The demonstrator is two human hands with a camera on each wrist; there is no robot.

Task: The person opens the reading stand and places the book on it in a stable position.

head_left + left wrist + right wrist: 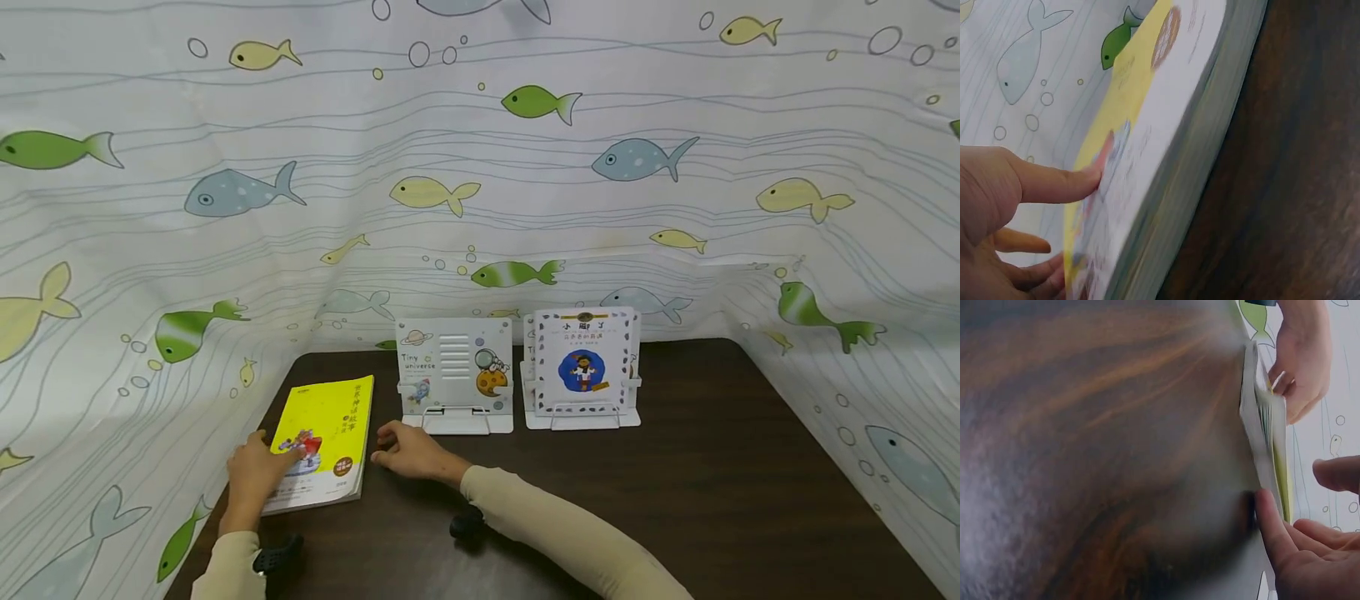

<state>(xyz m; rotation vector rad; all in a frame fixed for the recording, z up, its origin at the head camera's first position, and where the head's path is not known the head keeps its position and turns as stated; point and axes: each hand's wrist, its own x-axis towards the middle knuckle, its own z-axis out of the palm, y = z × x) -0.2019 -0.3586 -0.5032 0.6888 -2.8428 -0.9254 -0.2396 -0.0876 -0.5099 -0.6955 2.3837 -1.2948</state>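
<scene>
A yellow and white paperback book [330, 425] lies on the left side of the dark table, a cartoon figure on its cover. My left hand [258, 471] holds its left edge, with the thumb on the cover and the other fingers at the side, as the left wrist view shows. Off the book's right side is my right hand [416, 452], thumb and fingers apart, nothing held. In the right wrist view its fingertips [1266, 503] come close to the page edges; whether they touch, I cannot tell.
Two white book stands are at the back: one with a space print [457, 367], the other bearing a white picture book [543, 358]. A fish-patterned sheet [450, 125] surrounds the dark wooden table [712, 467] at the back and sides.
</scene>
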